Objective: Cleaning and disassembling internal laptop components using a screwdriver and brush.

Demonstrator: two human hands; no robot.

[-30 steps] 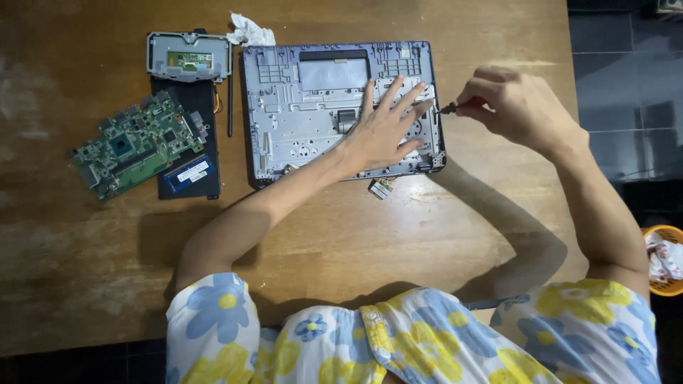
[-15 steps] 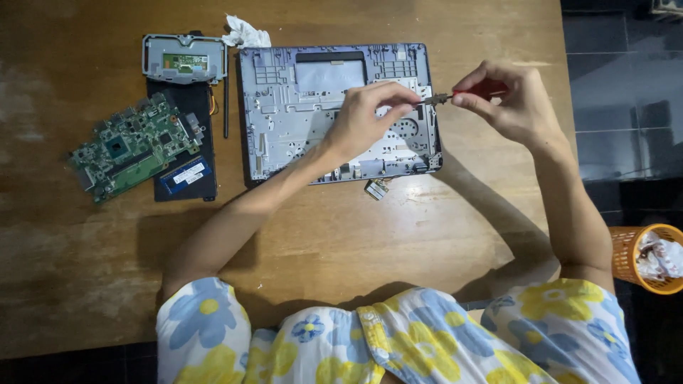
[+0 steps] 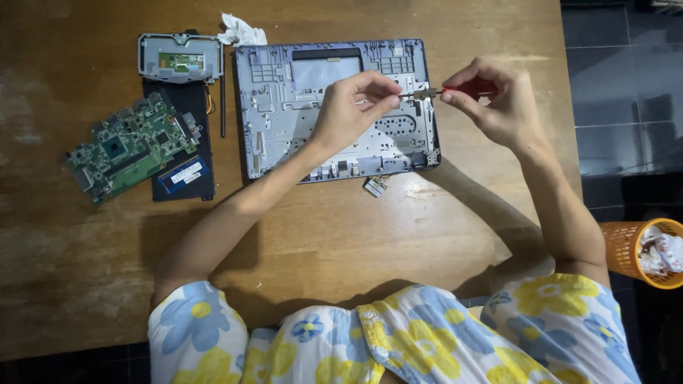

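Above gutted laptop base (image 3: 299, 121), right hand (image 3: 498, 99) gripping red-handled screwdriver (image 3: 455, 91), left hand (image 3: 352, 107) pinching its tip

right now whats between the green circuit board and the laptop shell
In the head view, a black panel bearing a blue memory stick lies between green circuit board and laptop shell.

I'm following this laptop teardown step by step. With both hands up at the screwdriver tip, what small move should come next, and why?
Probably lower the tip back to the grey laptop shell. The right hand holds the red-handled screwdriver level above the shell, and the left hand pinches at its tip, seemingly picking off or seating something too small to see. Nothing is being turned while the tool is lifted.
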